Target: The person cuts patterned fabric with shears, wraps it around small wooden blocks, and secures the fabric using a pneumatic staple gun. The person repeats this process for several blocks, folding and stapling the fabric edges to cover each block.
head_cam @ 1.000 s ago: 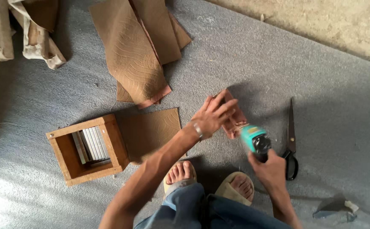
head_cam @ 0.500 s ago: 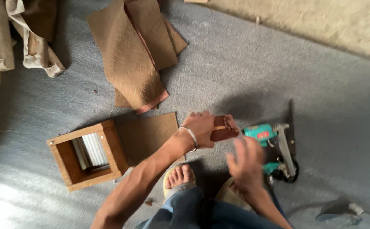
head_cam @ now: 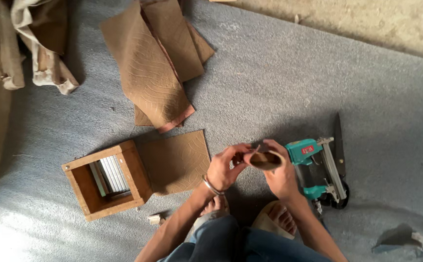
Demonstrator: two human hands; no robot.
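My left hand (head_cam: pixel 227 167) and my right hand (head_cam: pixel 280 175) meet over the grey carpet and both hold a small curled piece of brown material (head_cam: pixel 265 159) between the fingers. A bangle sits on my left wrist. Just right of my right hand a teal staple gun (head_cam: pixel 315 167) lies on the carpet, untouched. Black scissors (head_cam: pixel 339 155) lie along its right side. A flat brown textured sheet (head_cam: pixel 176 161) rests on the carpet left of my left hand.
An open wooden box (head_cam: pixel 105 180) with a stack of grey strips inside stands at the left. Several long brown sheets (head_cam: pixel 148 63) are piled further away. Crumpled cloth (head_cam: pixel 32 43) lies at the top left. My feet and knees are below the hands.
My right hand has let go of the teal staple gun, which now lies on the carpet. That hand moved left and joined my left hand on the small brown piece.
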